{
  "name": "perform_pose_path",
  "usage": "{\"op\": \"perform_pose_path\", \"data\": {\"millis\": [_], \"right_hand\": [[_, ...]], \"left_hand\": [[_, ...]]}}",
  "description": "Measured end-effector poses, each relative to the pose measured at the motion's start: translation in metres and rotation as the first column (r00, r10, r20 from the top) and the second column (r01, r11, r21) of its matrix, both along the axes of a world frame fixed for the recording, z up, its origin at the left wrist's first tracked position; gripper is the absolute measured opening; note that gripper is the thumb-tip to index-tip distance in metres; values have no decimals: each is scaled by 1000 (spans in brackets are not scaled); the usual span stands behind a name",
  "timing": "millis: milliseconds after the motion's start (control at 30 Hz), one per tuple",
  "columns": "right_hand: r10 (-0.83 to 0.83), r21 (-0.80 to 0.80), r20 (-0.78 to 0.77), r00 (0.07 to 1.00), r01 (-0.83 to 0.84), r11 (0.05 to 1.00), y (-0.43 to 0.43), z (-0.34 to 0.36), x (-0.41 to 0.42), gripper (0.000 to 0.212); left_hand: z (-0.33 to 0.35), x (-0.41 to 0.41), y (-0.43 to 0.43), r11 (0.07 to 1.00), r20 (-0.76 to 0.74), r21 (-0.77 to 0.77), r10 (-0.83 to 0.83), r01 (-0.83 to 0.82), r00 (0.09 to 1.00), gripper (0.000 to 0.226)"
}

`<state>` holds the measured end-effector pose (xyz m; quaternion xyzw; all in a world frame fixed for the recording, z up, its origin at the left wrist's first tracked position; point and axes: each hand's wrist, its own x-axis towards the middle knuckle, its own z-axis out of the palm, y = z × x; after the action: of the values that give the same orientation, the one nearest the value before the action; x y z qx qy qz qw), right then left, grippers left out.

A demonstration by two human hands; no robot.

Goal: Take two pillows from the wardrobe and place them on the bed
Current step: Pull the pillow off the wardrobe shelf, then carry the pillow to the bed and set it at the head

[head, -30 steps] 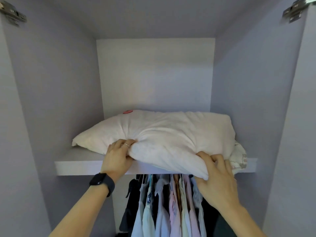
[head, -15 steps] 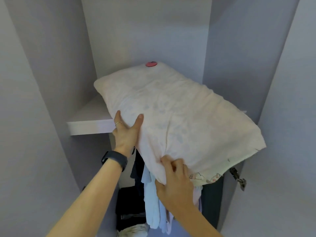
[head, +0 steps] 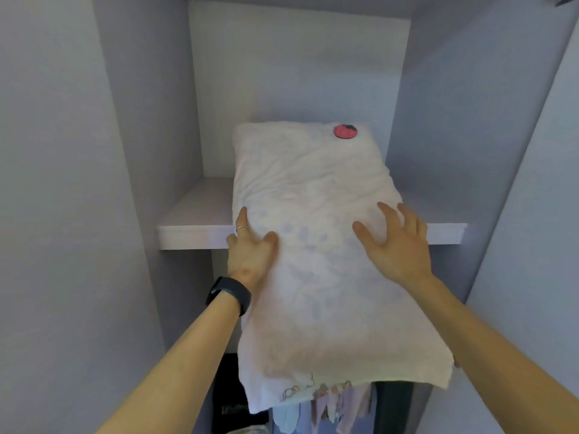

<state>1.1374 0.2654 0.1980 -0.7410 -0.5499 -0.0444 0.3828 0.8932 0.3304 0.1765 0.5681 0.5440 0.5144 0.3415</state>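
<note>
A white pillow [head: 316, 189] with a red strawberry patch [head: 344, 131] lies lengthwise, its far end on the wardrobe shelf [head: 188, 233] and its near end sticking out towards me. My left hand [head: 250, 255] grips the pillow's left edge, thumb on top. My right hand [head: 394, 242] is over the pillow's right side with its fingers spread, holding nothing. A cartoon-printed fabric edge [head: 297, 393] shows under the near end; I cannot tell whether it belongs to a second pillow.
Wardrobe side walls [head: 125, 151] close in on the left and right. Hanging clothes [head: 338, 408] are below the shelf, under the pillow's near end. Dark folded items [head: 232, 402] sit at the lower left. A black wristband [head: 230, 294] is on my left wrist.
The pillow has turned from crosswise to lengthwise and come out over the shelf edge. My right hand has let go of its underside and now spreads on top. My left hand keeps hold.
</note>
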Motion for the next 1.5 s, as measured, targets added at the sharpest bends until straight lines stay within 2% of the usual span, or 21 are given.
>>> {"op": "perform_pose_path", "data": {"millis": [67, 133, 200, 300, 467, 700, 867, 1000, 1167, 1267, 1400, 1500], "right_hand": [[2, -89, -184, 983, -19, 996, 22, 12, 18, 90], [2, -69, -326, 945, -26, 997, 40, 17, 30, 102], [8, -54, -425, 905, -34, 998, 52, 19, 34, 110], [-32, -112, -437, 899, -20, 993, 64, 6, 31, 112], [-39, -13, -440, 897, 37, 999, 74, -23, 33, 105], [64, 54, -465, 883, -44, 998, 55, -24, 37, 101], [187, 143, -550, 814, -128, 981, -9, -48, 33, 95], [183, 50, -618, 764, -195, 980, -66, -102, 15, 93], [85, -62, -584, 807, -150, 987, -108, -162, -5, 105], [49, -190, -551, 833, -182, 965, -121, -194, -8, 107], [43, -397, -485, 873, -264, 879, -126, -234, -4, 108], [88, -558, -409, 908, -325, 763, -125, -265, 3, 106]], "left_hand": [[5, 9, -1, 997, -55, 40, 72, -70, 996, 77], [11, 17, 4, 986, -96, 91, 149, -140, 984, 78], [17, 23, 13, 986, -94, 85, 155, -147, 984, 81], [15, 35, 22, 989, -180, 58, 148, -139, 973, 86], [-1, 53, 22, 958, -214, 141, 276, -250, 937, 82], [-6, 50, 9, 955, -239, 155, 285, -253, 928, 79], [-29, 22, -35, 967, -214, 86, 253, -240, 943, 80], [-71, -1, -81, 975, -329, -56, 187, -217, 926, 84], [-130, -13, -125, 956, -374, -168, 163, -240, 913, 85], [-164, -16, -149, 916, -375, -292, 157, -277, 914, 84], [-216, -24, -181, 828, -402, -457, 134, -325, 906, 93], [-250, -23, -209, 732, -392, -573, 150, -368, 908, 96]]}}
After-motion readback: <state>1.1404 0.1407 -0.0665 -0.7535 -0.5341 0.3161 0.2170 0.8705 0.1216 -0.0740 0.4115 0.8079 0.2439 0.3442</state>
